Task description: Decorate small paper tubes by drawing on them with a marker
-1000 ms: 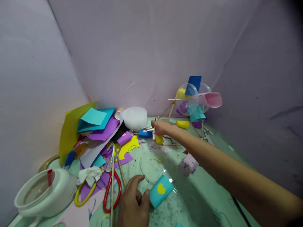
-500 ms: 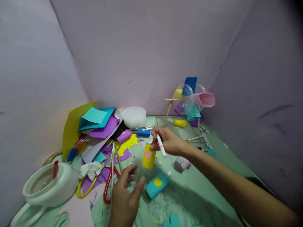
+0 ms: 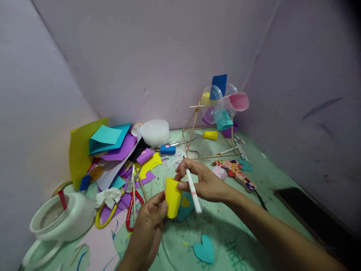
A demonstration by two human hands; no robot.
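Note:
My left hand [image 3: 149, 224] grips a small yellow paper tube [image 3: 173, 198] by its left side, raised and nearly upright. At the tube's upper right edge, the fingers of my right hand [image 3: 204, 180] touch it. A white marker [image 3: 193, 192] is also held in that right hand, slanting down to the right. Partly hidden behind the yellow tube is a teal paper tube [image 3: 182, 215] with a yellow heart. Below it lies a teal paper heart [image 3: 204, 249] over a clear round plastic lid [image 3: 169, 246].
Scissors [image 3: 130, 188], paper scraps and a white pot [image 3: 66, 220] crowd the left. Purple [image 3: 144, 156] and blue [image 3: 168, 149] paper tubes lie behind. A stick frame with a wheel of cups [image 3: 217, 103] stands at the back. A patterned glue gun [image 3: 235, 169] and phone [image 3: 307, 214] are right.
My left hand has moved up and closed on the yellow tube. The tube has turned, so its pink heart is now almost out of sight. The view has shifted slightly.

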